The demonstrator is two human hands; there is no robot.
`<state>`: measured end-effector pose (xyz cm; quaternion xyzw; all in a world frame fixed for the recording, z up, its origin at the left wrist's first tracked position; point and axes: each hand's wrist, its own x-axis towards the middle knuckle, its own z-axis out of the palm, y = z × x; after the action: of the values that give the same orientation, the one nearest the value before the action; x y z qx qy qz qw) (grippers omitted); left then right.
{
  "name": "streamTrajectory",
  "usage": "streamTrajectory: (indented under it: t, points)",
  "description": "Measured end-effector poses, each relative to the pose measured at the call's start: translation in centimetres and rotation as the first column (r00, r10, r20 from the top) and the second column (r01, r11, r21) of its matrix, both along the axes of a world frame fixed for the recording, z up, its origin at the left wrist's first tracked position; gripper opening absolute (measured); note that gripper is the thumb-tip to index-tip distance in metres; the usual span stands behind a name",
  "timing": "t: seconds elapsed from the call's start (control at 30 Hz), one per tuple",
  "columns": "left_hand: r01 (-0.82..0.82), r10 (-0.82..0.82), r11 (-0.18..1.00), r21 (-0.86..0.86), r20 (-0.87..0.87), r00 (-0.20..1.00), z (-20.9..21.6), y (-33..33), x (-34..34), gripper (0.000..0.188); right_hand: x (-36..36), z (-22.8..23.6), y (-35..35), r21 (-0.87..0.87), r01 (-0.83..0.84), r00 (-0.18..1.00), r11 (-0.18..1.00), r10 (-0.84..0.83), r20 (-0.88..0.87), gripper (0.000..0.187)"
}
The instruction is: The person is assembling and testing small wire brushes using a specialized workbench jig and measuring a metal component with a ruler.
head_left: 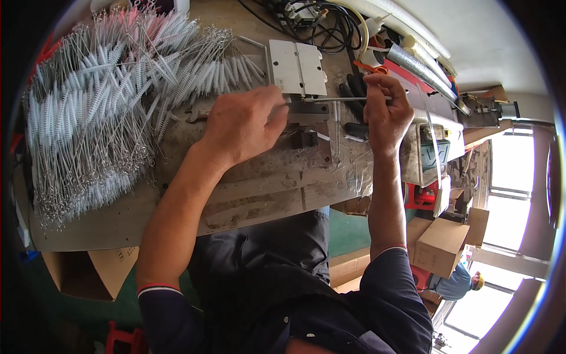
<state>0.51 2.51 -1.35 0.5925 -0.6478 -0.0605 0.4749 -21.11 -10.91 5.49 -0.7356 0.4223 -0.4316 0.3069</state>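
Observation:
My right hand (386, 115) is closed, its fingers curled and pinched at the right end of a thin metal rod (345, 99). The rod runs level to the left, toward a dark metal fixture (309, 112) on the workbench. At the fixture's left end, my left hand (247, 124) is closed with thumb and fingers together; whatever lies between them is hidden. Just beyond the fixture stands a white rectangular unit (296, 68). Left of my left hand lies a large heap of wire-handled brushes (88, 112) with whitish bristles and looped ends.
A wrench (196, 115) lies between the heap and my left hand. Dark-handled pliers (355, 100) are beside my right hand. Black cables (321, 26) coil at the back. Cardboard boxes (442, 245) stand at right, near another person (457, 285); an open carton (88, 274) is below the bench.

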Motion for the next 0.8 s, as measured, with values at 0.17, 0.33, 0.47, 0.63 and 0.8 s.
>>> streamTrajectory:
  t: [0.17, 0.33, 0.47, 0.63, 0.8]
  points:
    - [-0.008, 0.009, 1.000, -0.005, 0.012, 1.000, -0.2, 0.1, 0.1, 0.010, 2.2, 2.1, 2.1, -0.237, -0.081, 0.984, 0.968, 0.039, -0.177, 0.016]
    - [-0.009, 0.009, 1.000, -0.018, 0.005, 1.000, -0.3, -0.1, 0.0, 0.010, 2.9, 2.4, 2.4, -0.300, -0.112, 0.966, 0.947, 0.033, -0.256, 0.014]
    - [-0.007, 0.007, 1.000, 0.006, 0.002, 1.000, -0.3, 0.0, 0.0, 0.011, 3.1, 2.7, 2.7, -0.318, -0.094, 0.964, 0.943, 0.006, -0.267, 0.013]
    - [-0.011, 0.011, 1.000, -0.010, 0.006, 1.000, -0.4, 0.0, 0.1, 0.010, 4.7, 2.7, 3.2, -0.475, -0.218, 0.930, 0.852, 0.035, -0.365, 0.013]
    - [0.019, -0.014, 0.993, 0.119, -0.043, 0.999, 0.3, 0.1, 0.1, 0.016, 8.5, 3.8, 4.8, -0.632, -0.538, 0.749, 0.558, -0.028, -0.662, 0.019]
